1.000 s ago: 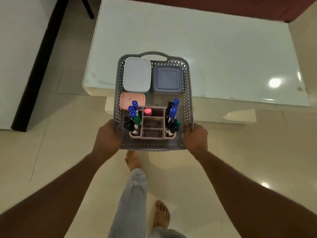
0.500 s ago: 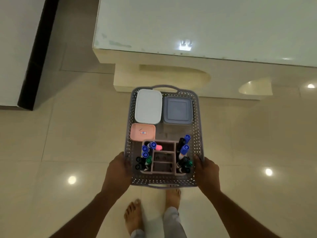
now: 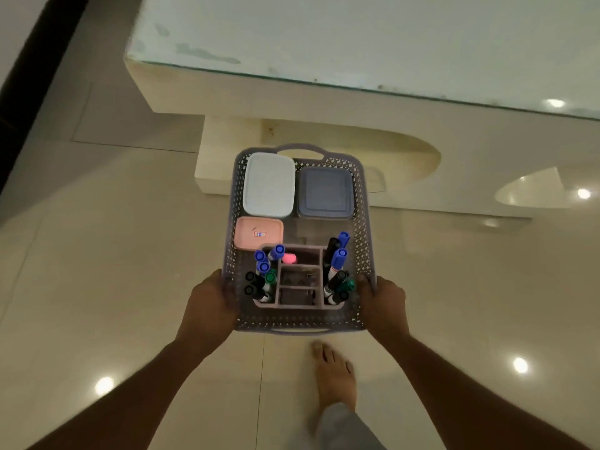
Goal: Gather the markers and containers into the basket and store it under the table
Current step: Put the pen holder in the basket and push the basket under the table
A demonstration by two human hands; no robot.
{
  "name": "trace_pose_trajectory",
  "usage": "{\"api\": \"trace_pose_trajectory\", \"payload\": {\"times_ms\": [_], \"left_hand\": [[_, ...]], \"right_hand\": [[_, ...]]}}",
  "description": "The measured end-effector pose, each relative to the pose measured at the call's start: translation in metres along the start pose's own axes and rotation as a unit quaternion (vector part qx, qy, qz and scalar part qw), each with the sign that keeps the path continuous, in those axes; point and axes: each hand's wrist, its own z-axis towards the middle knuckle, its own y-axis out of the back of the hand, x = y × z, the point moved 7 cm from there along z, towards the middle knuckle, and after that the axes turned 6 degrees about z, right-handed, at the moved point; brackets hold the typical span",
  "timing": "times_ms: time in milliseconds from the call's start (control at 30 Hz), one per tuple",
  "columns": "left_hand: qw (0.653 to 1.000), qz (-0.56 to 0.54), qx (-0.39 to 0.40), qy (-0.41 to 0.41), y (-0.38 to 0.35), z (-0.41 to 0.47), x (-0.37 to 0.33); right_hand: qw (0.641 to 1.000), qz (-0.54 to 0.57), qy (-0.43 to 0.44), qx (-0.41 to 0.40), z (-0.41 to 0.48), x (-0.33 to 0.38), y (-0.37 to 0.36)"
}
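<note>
**A:** What have the hands got?

**B:** The left hand (image 3: 207,306) and the right hand (image 3: 384,306) each clamp a side of the grey basket (image 3: 364,222) near its close end. Their thumbs hook over the rim and the other fingers are hidden below. The basket hangs between them, off the floor.

**A:** And the load?

**B:** Right between the hands stands a pink organiser (image 3: 298,298). It has markers (image 3: 337,263) upright in its side pockets. Just beyond the left hand lies a small pink container (image 3: 258,233). Farther out a white container (image 3: 268,185) and a grey-blue container (image 3: 324,193) sit side by side at the far end.

**A:** So the gathering is finished?

**B:** I'd say so, since I see nothing loose. This looks like the storing step. The table (image 3: 357,43) is ahead of the hands and above them, and the arched recess (image 3: 373,147) in its base is just past the basket's far handle.

**A:** What does the next move call for?

**B:** Probably lowering the basket level, so the markers don't tip, and sliding it far end first into that recess. I can't tell whether the recess is deep enough.
</note>
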Motion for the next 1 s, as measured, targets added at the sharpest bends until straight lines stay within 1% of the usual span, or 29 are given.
{"api": "trace_pose_trajectory", "payload": {"times_ms": [133, 267, 333, 467, 533, 733, 900, 933, 1000], "left_hand": [[0.999, 0.031, -0.007, -0.002, -0.024, 0.085, 0.002], [0.996, 0.077, -0.018, -0.048, -0.028, 0.157, -0.016], [0.997, 0.068, -0.021, -0.043, -0.028, 0.186, -0.024], [0.999, 0.009, -0.026, -0.032, -0.040, 0.235, -0.027], [0.999, -0.022, -0.031, -0.024, -0.045, 0.251, -0.023], [0.998, -0.051, -0.044, 0.007, -0.050, 0.278, -0.018], [0.983, -0.160, -0.054, 0.075, -0.054, 0.277, -0.006], [0.981, -0.171, -0.060, 0.075, -0.055, 0.275, -0.005], [0.982, -0.145, -0.105, 0.054, -0.051, 0.268, -0.002]], "right_hand": [[0.999, 0.014, 0.022, -0.026, 0.083, 0.003, -0.025], [0.998, 0.016, 0.022, -0.050, 0.150, 0.020, -0.030], [0.998, 0.030, 0.024, -0.058, 0.178, 0.029, -0.029], [0.997, 0.043, 0.040, -0.046, 0.225, 0.047, -0.032], [0.997, 0.054, 0.044, -0.036, 0.244, 0.053, -0.038], [0.998, 0.067, 0.013, -0.001, 0.265, 0.063, -0.050], [0.994, 0.100, -0.012, 0.031, 0.261, 0.062, -0.051], [0.994, 0.102, -0.011, 0.033, 0.258, 0.060, -0.051], [0.996, 0.085, 0.017, 0.029, 0.250, 0.061, -0.051]]}}
